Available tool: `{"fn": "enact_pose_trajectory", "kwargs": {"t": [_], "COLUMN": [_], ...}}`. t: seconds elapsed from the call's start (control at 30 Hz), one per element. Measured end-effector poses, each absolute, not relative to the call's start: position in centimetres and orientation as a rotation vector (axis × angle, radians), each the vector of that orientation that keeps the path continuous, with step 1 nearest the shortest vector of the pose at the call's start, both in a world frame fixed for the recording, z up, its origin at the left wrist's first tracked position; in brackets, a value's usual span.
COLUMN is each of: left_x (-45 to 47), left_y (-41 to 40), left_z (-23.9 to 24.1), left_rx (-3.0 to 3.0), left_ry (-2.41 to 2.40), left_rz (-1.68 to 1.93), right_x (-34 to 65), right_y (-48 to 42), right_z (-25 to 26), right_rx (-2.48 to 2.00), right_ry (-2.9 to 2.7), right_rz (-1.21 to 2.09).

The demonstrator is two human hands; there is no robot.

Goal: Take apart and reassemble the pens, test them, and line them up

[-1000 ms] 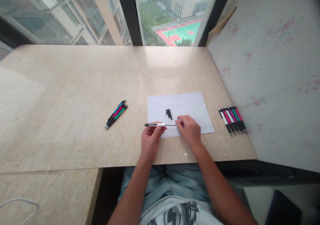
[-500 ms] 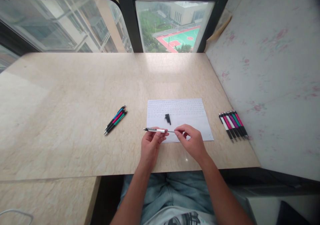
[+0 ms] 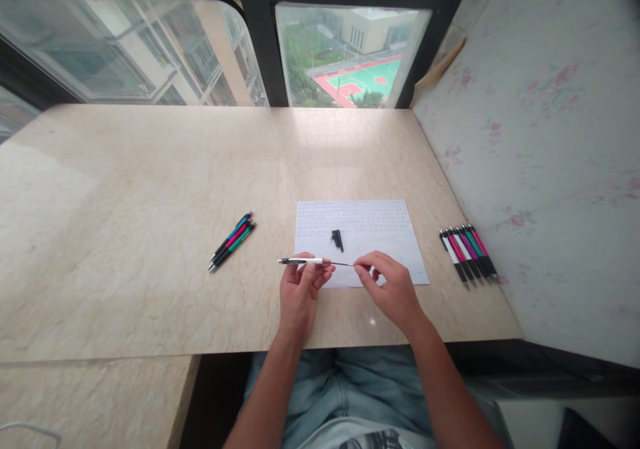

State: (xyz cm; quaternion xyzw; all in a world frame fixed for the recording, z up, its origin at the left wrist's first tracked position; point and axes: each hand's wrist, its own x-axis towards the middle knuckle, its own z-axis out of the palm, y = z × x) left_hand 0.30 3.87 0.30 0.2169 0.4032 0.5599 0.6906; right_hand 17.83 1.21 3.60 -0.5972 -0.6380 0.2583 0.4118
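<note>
Left hand [image 3: 299, 297] grips pen barrel [image 3: 306, 261], right hand [image 3: 393, 290] pinches thin refill [image 3: 342, 264] at barrel's right end, above paper's [image 3: 403, 259] near-left part; apparently refill-handling step, next move calling for straight alignment, light pinch.

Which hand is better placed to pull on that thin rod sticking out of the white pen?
Probably the right hand: its fingertips pinch the outer end of the thin rod, while the left hand holds the white pen and could steady it.
</note>
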Motion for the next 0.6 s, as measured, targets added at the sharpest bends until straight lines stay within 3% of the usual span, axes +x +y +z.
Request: {"fn": "enact_pose_trajectory", "kwargs": {"t": [0.4,0.6], "left_x": [0.3,0.4], "left_y": [4.0,3.9], "left_z": [0.7,0.6], "left_rx": [0.404,0.434], "left_ry": [0.947,0.951], "left_rz": [1.255,1.221], "right_x": [16.1,16.1], "right_y": [5.3,4.3], "right_z": [0.0,1.5], "right_rx": [-1.903,-1.662], "right_ry": [-1.404,-1.318], "right_rz": [0.281,0.621]}}
